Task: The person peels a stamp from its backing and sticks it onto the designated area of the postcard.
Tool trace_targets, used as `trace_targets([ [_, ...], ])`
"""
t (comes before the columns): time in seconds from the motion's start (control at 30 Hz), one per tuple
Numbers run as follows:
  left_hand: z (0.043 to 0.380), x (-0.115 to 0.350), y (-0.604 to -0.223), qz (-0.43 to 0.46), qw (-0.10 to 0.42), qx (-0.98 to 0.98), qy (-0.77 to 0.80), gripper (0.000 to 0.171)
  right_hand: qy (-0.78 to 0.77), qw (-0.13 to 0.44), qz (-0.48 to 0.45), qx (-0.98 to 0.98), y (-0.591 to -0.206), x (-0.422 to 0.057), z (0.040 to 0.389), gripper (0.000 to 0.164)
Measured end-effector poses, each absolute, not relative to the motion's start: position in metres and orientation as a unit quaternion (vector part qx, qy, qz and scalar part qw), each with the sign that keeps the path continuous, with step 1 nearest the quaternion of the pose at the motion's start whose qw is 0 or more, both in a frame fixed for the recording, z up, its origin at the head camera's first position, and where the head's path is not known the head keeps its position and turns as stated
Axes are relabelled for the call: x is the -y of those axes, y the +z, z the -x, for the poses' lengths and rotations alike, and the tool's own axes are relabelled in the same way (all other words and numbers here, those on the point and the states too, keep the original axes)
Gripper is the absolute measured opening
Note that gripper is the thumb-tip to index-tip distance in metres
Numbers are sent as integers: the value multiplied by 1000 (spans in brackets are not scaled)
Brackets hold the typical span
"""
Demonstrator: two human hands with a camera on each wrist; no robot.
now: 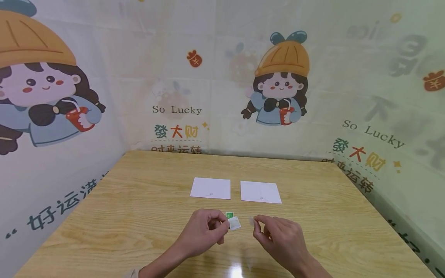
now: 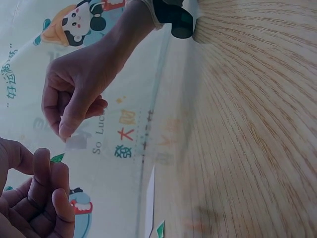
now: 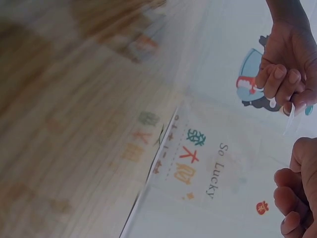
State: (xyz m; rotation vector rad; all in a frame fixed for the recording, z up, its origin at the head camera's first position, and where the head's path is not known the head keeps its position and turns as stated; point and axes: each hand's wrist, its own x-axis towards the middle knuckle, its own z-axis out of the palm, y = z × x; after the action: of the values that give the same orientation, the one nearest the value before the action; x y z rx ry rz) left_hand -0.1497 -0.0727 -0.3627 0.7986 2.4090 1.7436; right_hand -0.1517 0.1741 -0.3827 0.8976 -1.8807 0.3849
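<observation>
Pinching a small square piece between thumb and fingertips, the left hand holds it above the worktop, just left of the middle gap between the two hands. It looks pale grey and white from the head view (the left wrist view catches green at those fingers). The right hand has thumb and forefinger closed together on a thin, translucent film, which sticks out toward the square piece without touching it.

A green square with a light edge shows just beyond the left fingertips, lying on the wood. Farther back, the left card and the right card, both white with tiny print near the close edge, lie flat side by side, a narrow gap between them. Behind the worktop hangs a pale printed cloth bearing cartoon figures and lettering.
</observation>
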Motion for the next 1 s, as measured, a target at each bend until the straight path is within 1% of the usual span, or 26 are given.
trace_targets([
  [0.67, 150, 71, -363, -258, 34, -778, 572, 15, 151, 472, -349, 795, -388, -175, 154, 36],
  [0.9, 149, 70, -362, -257, 40, -777, 573, 16, 130, 453, -326, 820, -391, -177, 153, 44],
  [1.0, 149, 70, -362, -256, 40, -776, 574, 15, 131, 456, -325, 818, -392, -177, 153, 43],
])
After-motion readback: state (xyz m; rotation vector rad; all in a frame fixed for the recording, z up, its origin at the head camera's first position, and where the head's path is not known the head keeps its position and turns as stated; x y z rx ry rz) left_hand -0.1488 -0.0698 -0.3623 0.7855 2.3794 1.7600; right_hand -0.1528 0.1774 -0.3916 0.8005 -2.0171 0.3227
